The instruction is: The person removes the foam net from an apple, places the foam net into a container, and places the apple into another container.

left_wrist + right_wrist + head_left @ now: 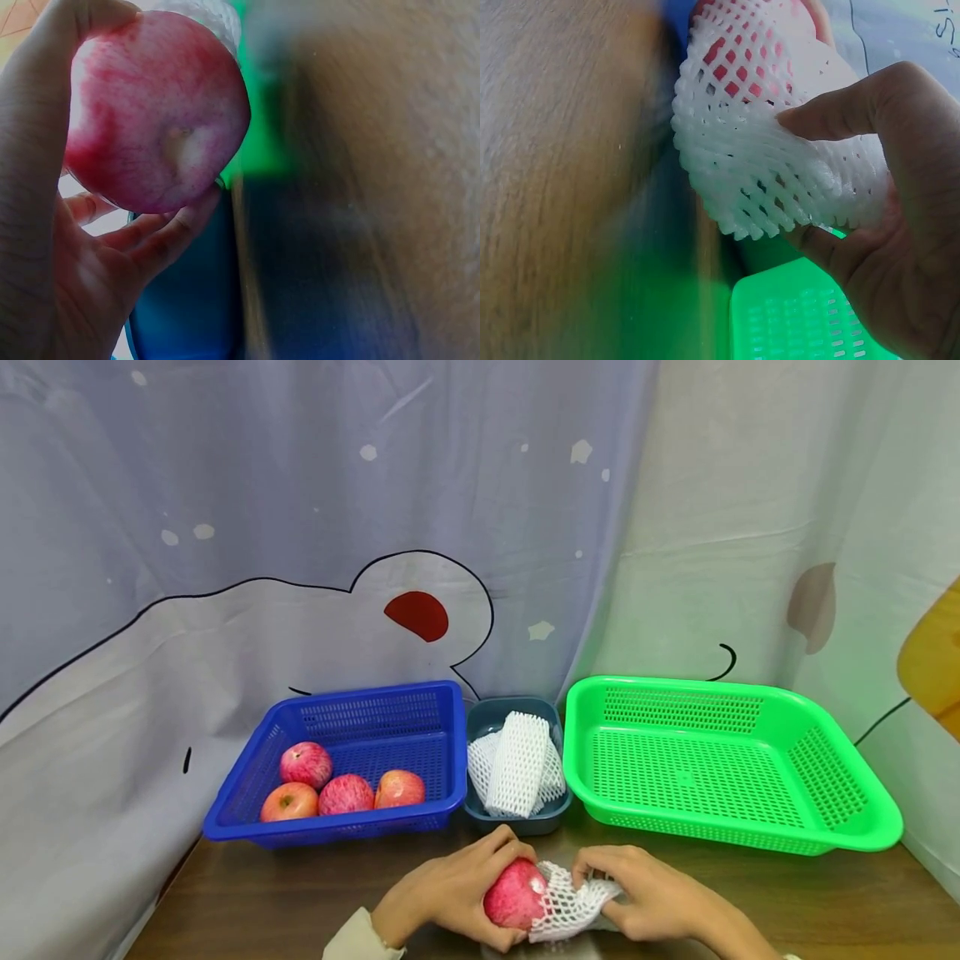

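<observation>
My left hand [467, 887] grips a red apple [514, 896], its thumb and fingers curled round the fruit. In the left wrist view the apple [161, 112] shows a hollow end facing the camera. A white foam net sleeve [564, 906] covers the apple's right side, stretched over it there. The sleeve's loose end is pinched by my right hand [651, 893]. The right wrist view shows red skin through the mesh of the foam net [757, 142], with the right thumb [832, 112] pressing on it.
Behind the left hand, a blue basket [337, 696] holds several apples [347, 795]. A small dark tub [551, 827] with white foam nets [519, 764] stands in the middle. To the right is a green basket [690, 760]. All stand on a brown wooden table [300, 893] before a printed curtain [300, 485].
</observation>
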A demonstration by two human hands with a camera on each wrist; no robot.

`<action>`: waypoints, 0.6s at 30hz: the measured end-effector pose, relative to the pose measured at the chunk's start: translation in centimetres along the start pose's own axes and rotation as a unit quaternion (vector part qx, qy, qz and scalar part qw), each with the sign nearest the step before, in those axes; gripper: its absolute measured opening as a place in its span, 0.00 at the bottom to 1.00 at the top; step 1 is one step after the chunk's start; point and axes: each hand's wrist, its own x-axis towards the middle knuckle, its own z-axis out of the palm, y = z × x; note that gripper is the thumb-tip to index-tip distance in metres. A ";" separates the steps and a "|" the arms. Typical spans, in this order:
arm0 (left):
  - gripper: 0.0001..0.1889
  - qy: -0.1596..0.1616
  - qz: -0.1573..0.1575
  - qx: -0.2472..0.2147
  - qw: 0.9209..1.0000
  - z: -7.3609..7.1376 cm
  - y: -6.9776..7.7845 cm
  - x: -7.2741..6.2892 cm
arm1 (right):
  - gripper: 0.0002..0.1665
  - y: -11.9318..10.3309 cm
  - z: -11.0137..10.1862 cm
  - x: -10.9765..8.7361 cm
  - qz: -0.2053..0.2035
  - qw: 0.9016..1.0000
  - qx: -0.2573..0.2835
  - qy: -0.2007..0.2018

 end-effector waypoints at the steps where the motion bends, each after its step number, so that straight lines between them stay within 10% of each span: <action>1: 0.37 0.002 -0.001 -0.001 1.000 0.0 0.0 0.0 | 0.29 0.0 0.0 -0.1 0.003 1.000 0.001 0.006; 18: 0.40 -0.008 -0.031 -0.050 0.998 0.0 -0.1 0.0 | 0.28 0.4 0.0 -0.1 0.020 0.996 -0.009 0.083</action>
